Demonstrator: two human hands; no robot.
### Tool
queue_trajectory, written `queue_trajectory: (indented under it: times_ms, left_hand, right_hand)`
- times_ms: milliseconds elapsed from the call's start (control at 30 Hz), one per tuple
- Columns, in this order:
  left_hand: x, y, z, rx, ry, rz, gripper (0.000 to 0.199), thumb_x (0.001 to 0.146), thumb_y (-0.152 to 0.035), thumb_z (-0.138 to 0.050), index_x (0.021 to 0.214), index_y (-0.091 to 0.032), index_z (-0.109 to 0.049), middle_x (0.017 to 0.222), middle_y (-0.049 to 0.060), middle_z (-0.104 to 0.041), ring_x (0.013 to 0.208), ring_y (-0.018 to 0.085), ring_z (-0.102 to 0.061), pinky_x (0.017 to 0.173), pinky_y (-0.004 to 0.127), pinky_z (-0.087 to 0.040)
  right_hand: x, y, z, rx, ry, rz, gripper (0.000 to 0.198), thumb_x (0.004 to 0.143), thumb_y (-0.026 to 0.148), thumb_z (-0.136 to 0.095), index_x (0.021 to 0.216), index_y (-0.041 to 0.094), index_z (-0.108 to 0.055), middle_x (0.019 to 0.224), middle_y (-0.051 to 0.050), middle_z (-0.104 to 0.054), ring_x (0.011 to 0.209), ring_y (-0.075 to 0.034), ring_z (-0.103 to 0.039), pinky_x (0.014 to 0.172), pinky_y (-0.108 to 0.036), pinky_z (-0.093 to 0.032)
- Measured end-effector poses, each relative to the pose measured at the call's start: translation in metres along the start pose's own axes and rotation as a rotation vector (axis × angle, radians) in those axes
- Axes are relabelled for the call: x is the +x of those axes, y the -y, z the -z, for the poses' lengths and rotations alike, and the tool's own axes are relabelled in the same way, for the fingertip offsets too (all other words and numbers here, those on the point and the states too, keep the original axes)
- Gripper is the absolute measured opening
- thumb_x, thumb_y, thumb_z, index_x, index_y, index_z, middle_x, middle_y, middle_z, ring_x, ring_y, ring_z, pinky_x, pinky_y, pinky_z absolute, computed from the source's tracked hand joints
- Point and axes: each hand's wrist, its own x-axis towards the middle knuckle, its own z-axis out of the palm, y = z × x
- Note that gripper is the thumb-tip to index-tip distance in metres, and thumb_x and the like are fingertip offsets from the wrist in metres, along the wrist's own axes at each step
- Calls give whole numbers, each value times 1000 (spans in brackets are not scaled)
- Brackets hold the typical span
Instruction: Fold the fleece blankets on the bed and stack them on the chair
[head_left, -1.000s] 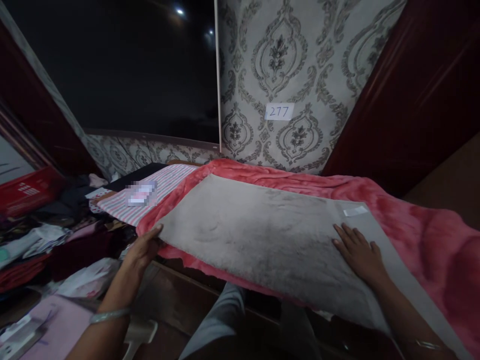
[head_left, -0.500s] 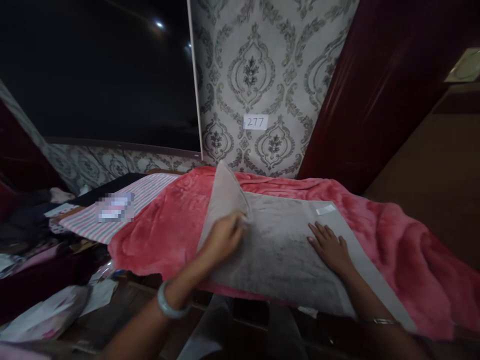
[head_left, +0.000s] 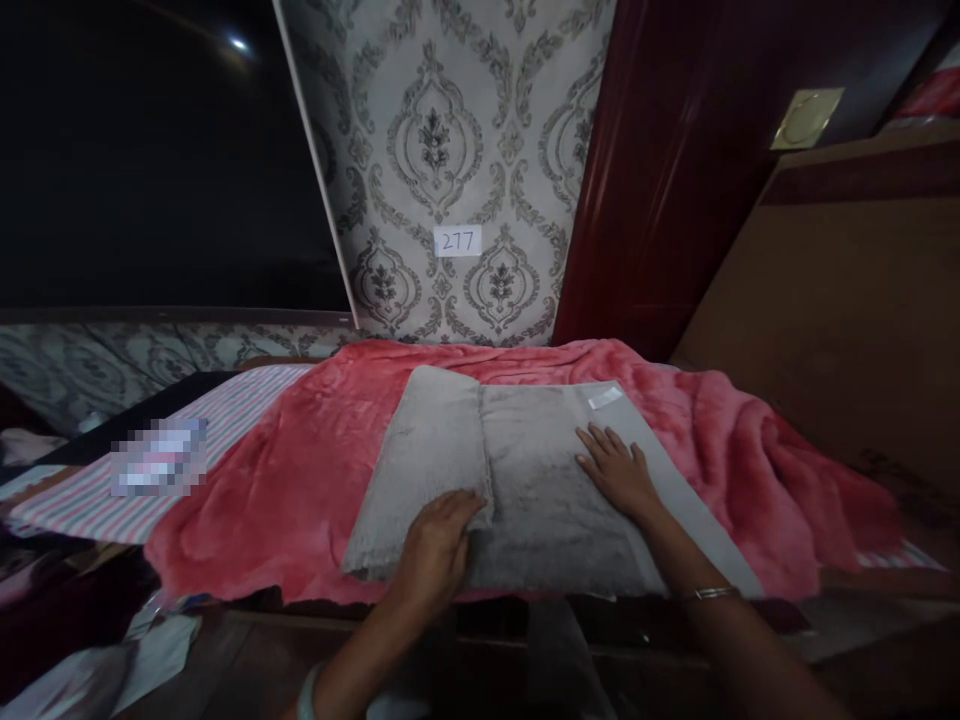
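A grey plush cloth (head_left: pixel 559 480) with a small white label (head_left: pixel 605 398) lies spread on a pink fleece blanket (head_left: pixel 300 470). Its left part is folded over to the right as a flap (head_left: pixel 427 440), whose edge runs down the middle of the cloth. My left hand (head_left: pixel 439 545) is at the near end of that edge, fingers bent and closed on the flap's corner. Flat on the cloth's right side, just below the label, rests my right hand (head_left: pixel 619 470) with its fingers apart.
A striped cloth (head_left: pixel 232 420) lies left of the blanket, with a blurred-out item (head_left: pixel 159 457) on it. Behind stand a dark screen (head_left: pixel 165 180) and a patterned wall with a "277" paper (head_left: pixel 457 240). A large cardboard box (head_left: pixel 847 330) is at the right.
The flap, raised and peaked before, now lies down flat on the cloth. My left hand has come nearer with its corner. My right hand stays on the cloth; the view has turned right.
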Motion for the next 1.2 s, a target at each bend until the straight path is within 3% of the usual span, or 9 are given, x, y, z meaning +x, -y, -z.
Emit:
queue_trajectory:
  times_ms: [100,267,400,533,633,733,867,1067,1200]
  left_hand:
    - [-3,2,1,-84,-127,-34,60,78,-1,-39,129,-22,-65,124,8,-72,117,21,-67,100,41,-57]
    - [-18,-3,-17,55,-15,-103,60,75,2,-43,122,-24,-69,124,11,-72,120,27,-65,98,49,-57]
    - [-28,-2,-25,118,-40,-114,66,71,2,-47,130,-23,-64,132,13,-67,121,30,-63,96,52,-57]
    - [-32,1,-19,134,-63,-99,68,69,-1,-49,133,-21,-59,136,15,-63,122,31,-61,98,55,-54]
    - [-34,1,-12,145,-71,-88,59,74,-3,-50,128,-22,-61,136,14,-62,122,31,-59,98,53,-52]
    - [-35,0,-5,142,-79,-101,49,79,-9,-55,127,-22,-61,133,13,-64,118,32,-59,94,51,-53]
    - [-36,0,-5,124,-99,-129,39,84,-13,-57,122,-22,-62,123,13,-66,112,30,-60,91,48,-53]
    - [-30,2,-14,144,-157,-168,31,85,-5,-47,103,-21,-66,96,10,-66,86,24,-59,71,38,-48]
    - [-24,-4,-13,106,-223,-231,30,89,-4,-46,104,-20,-65,94,10,-64,84,21,-57,71,36,-45]
  right_hand:
    - [-1,3,5,0,31,-11,57,103,48,-25,156,33,-36,165,-3,-30,152,-29,-25,117,-62,-26]
    - [-1,7,14,25,64,-25,56,103,44,-30,157,30,-36,166,-4,-28,152,-29,-25,118,-62,-25]
    - [6,17,33,82,34,-52,51,98,38,-44,147,27,-52,160,-8,-40,148,-33,-34,114,-63,-31]
    - [23,61,57,301,-70,58,41,95,25,-47,132,19,-65,140,-12,-62,130,-25,-55,111,-40,-40]
    - [41,107,64,467,99,27,33,97,25,-49,121,18,-70,119,-8,-73,108,-17,-66,93,-24,-46]
    - [62,141,61,480,191,-54,30,99,32,-50,105,16,-75,99,-8,-77,86,-16,-70,76,-23,-47]
    - [89,164,58,475,262,-139,43,100,45,-47,92,13,-76,85,-12,-77,78,-19,-71,66,-25,-45]
    - [107,184,58,479,222,-173,26,91,34,-61,102,15,-74,107,-13,-76,98,-22,-70,70,-23,-46]
    - [104,179,51,491,127,-170,28,89,22,-57,112,19,-72,118,-8,-74,108,-20,-67,79,-22,-48]
